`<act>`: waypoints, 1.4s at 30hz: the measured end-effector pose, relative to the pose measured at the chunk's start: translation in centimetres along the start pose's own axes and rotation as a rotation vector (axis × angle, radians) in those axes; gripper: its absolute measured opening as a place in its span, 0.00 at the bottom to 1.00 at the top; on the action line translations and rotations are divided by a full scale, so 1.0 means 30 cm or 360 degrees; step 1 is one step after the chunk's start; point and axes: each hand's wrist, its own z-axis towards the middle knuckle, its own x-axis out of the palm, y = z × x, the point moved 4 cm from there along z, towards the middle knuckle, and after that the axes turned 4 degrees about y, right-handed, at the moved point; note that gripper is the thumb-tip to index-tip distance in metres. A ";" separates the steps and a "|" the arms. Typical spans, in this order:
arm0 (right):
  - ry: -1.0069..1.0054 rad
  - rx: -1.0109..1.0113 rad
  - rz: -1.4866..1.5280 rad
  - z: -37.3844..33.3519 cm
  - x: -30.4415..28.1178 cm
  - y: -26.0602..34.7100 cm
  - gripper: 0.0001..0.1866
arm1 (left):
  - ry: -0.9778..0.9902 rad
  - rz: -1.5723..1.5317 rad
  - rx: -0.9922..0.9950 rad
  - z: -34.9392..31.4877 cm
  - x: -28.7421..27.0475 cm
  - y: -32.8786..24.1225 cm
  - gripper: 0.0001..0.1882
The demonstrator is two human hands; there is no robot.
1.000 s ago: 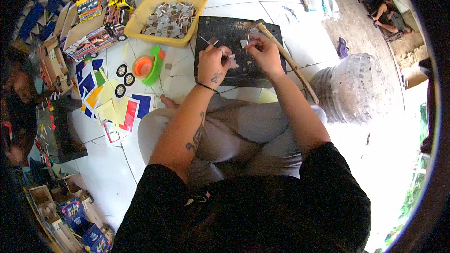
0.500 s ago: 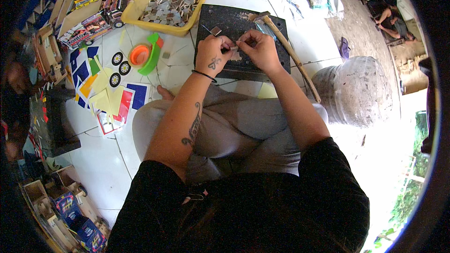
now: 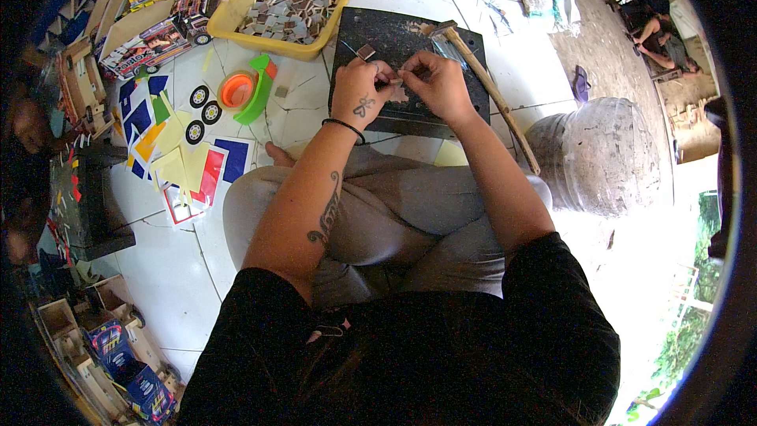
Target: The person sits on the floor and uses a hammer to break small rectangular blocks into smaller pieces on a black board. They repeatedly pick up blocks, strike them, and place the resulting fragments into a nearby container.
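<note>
Pinching a small piece between them, left fingers and right fingers nearly meet.

Shirt was plain black, filled bottom centre of frame; short, loose sleeves ended around the elbows. Small pale and pinkish detail on shirt, lower centre, too small to make out. Trousers were grey, mid-frame. Thin black band circled left wrist. Dark curling tattoo ran along left forearm; smaller looped mark sat by left hand.
</note>
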 end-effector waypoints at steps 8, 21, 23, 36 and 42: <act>0.0019 -0.0068 -0.0029 0.005 0.012 0.011 0.05 | -0.0086 0.0002 0.0054 -0.001 -0.001 -0.018 0.11; 0.0491 0.0763 -0.0609 -0.309 -0.328 -0.366 0.40 | -0.0133 -0.0163 0.0171 0.001 0.021 -0.024 0.06; 0.0250 0.0588 -0.0397 -0.307 -0.359 -0.344 0.30 | -0.0130 -0.0167 0.0145 0.001 0.022 -0.023 0.06; 0.0021 0.0334 -0.0316 -0.571 -0.323 0.210 0.20 | -0.0199 -0.0169 0.0274 -0.009 0.018 -0.046 0.05; 0.0124 0.0398 -0.0347 -0.557 -0.323 0.236 0.20 | -0.0215 -0.0055 0.0356 -0.006 0.013 -0.051 0.06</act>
